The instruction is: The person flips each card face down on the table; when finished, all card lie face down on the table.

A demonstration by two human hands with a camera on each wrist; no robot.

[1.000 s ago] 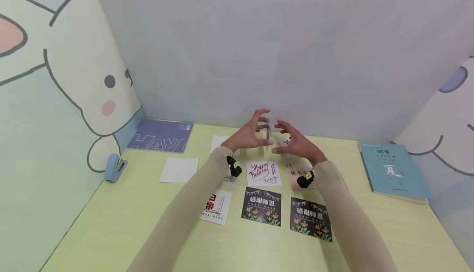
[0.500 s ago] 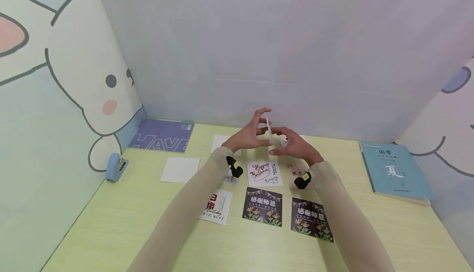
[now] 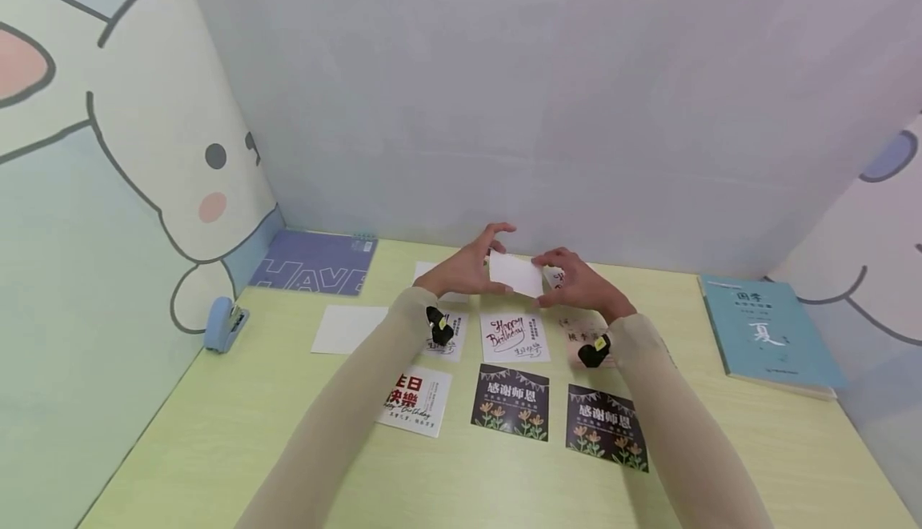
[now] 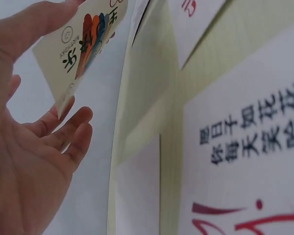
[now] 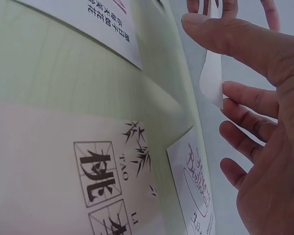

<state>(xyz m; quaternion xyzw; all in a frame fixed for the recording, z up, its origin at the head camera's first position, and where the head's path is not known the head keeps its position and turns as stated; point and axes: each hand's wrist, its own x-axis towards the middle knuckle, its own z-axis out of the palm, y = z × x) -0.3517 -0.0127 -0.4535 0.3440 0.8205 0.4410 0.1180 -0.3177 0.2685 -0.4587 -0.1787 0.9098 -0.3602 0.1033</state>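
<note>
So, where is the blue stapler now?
In the head view, the blue stapler sits at the table's far left edge, against the rabbit wall, left of a blank white card.

Probably a staged desk booth: cartoon-rabbit walls [image 3: 108, 153], books [image 3: 767, 333].

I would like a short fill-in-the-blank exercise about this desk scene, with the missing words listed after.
1. Both hands hold one small ____ above the desk.
2. The left hand grips the card at its ____ edge.
3. The teal book lies on the ____ side of the desk.
4. The blue stapler stands beside the ____ wall.

Missing words: card; left; right; left
</note>
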